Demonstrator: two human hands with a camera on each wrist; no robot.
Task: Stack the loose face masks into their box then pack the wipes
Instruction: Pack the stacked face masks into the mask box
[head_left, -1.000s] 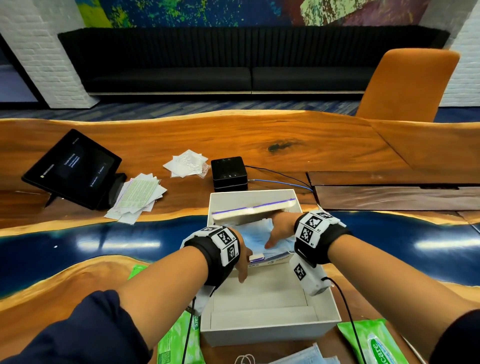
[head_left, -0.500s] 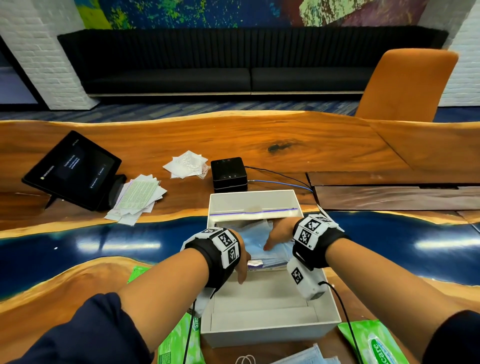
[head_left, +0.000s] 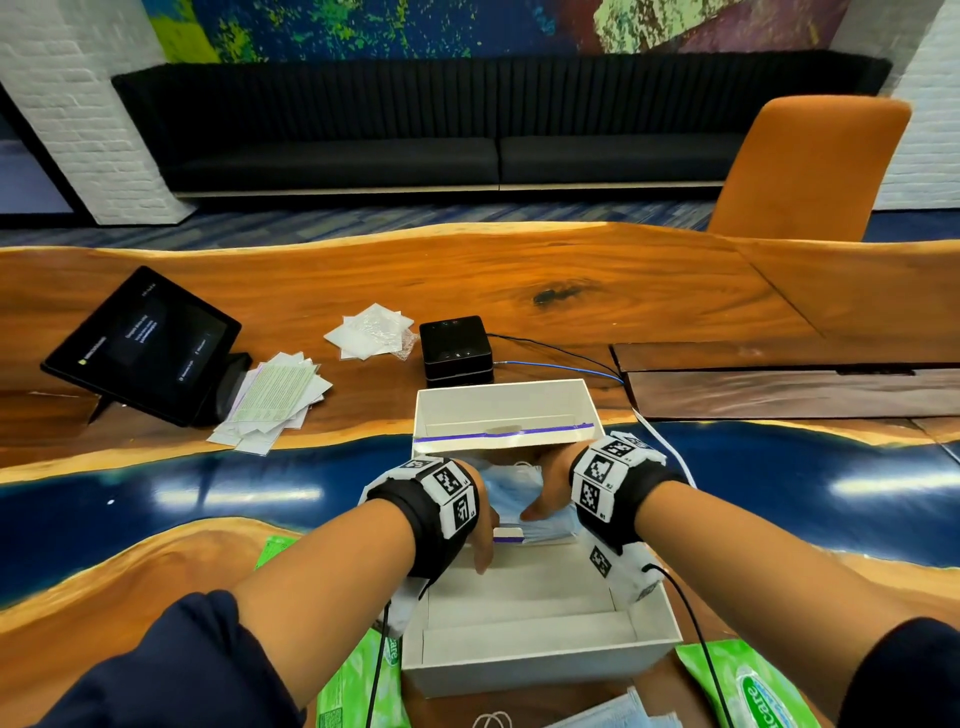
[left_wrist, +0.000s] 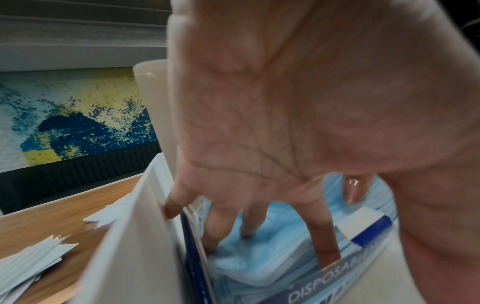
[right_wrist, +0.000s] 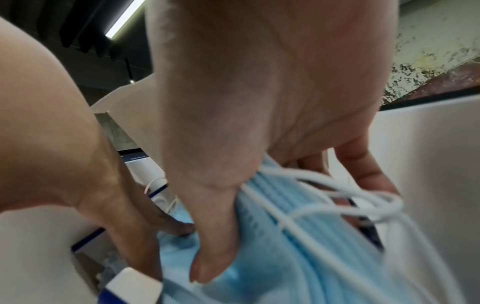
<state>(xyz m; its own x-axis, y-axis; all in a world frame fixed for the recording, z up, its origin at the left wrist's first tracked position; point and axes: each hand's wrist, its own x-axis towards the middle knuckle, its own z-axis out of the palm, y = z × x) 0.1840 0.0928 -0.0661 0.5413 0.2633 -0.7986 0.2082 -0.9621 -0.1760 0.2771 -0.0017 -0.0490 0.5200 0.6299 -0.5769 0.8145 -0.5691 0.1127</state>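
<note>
Blue pleated face masks (head_left: 511, 493) lay as a soft stack inside the mask box (head_left: 506, 441), which itself sat at the far end of a larger white carton (head_left: 540, 660) on the counter (head_left: 519, 280). The right hand (head_left: 548, 488) had its fingers (right_wrist: 363, 164) curled over the far edge of the stack with the thumb pressed on top, pinching the masks together, white ear loops (right_wrist: 324, 191) trailing loose across them. The left hand (head_left: 480, 519) was spread, its straight fingers (left_wrist: 324, 236) poking down into the stack near the box's front wall, one fingertip against the carton's left wall; it gripped nothing.

Masks like these looked light, limp and slippery against each other, so a pinch at one edge would likely let the stack fan out; holding both short ends, or pressing flat from above, seemed safer. The loops could snag on the box flap.

Green wipes packs (head_left: 748, 686) waited on the counter, just beside the carton's near corners, and more loose masks (head_left: 613, 712) lay at the near edge, not yet boxed.
</note>
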